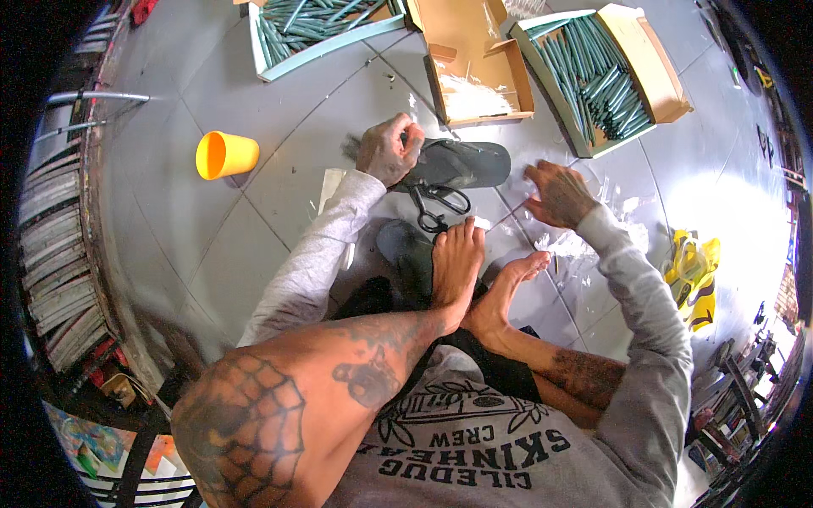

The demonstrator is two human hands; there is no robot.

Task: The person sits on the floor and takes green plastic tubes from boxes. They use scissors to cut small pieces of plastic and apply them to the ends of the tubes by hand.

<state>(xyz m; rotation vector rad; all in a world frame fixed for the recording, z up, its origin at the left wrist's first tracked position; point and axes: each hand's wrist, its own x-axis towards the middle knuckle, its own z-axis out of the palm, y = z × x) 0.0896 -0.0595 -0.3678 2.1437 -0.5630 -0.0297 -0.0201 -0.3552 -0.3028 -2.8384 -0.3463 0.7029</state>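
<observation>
My left hand point(389, 151) is curled, thumb near its fingers, over one end of a dark flip-flop point(473, 164) on the tiled floor. Whether it pinches something small cannot be made out; a dark blurred shape shows beside it. Scissors with black handles point(438, 206) lie against the flip-flop, their blades hidden. My right hand point(559, 193) hovers with fingers apart and nothing visible in them, beside clear plastic scraps point(571, 242). Ahead, an open cardboard box point(522, 95) holds small whitish clear pieces point(473, 95). A second flip-flop point(403, 247) lies partly under my foot.
Boxes of dark green pen-like sticks stand at the upper left point(330, 28) and upper right point(591, 82). A yellow cup point(227, 155) is to the left. At the right lies a yellow plastic bag point(695, 279). Packed shelves point(60, 247) line the left edge.
</observation>
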